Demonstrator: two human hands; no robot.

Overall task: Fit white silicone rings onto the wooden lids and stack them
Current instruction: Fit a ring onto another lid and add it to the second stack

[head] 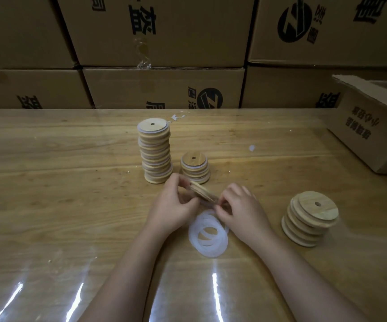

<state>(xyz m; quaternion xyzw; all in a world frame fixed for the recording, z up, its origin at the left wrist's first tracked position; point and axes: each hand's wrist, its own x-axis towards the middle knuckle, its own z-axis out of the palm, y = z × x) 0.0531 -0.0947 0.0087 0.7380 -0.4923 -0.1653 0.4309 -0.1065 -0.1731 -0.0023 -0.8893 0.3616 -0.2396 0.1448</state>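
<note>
I have both hands closed on one wooden lid, held up off the worktop and tilted, its high edge toward the left hand and its low edge toward the right hand. The left fingers are curled round the upper rim. The right fingers pinch at the lower rim, where something pale shows under the wood. I judge that to be a ring being worked on, but it is too blurred to be sure. The relation that matters is where the lid goes next. The short stack of ringed lids stands just beyond the fingers, almost touching the left fingertips, with the tall stack beside it further left, so the left hand is the nearer one for setting down. The lid's flat face will need levelling first. The loose rings lie on the worktop just on the near side of the fingers, between my wrists. The stack of bare lids sits well off to the right of the right hand. The cartons behind carry black Chinese print, upside down from here, which I cannot read reliably, and a round badge with a slanted Z-like mark. An open carton far right has similar print.
</note>
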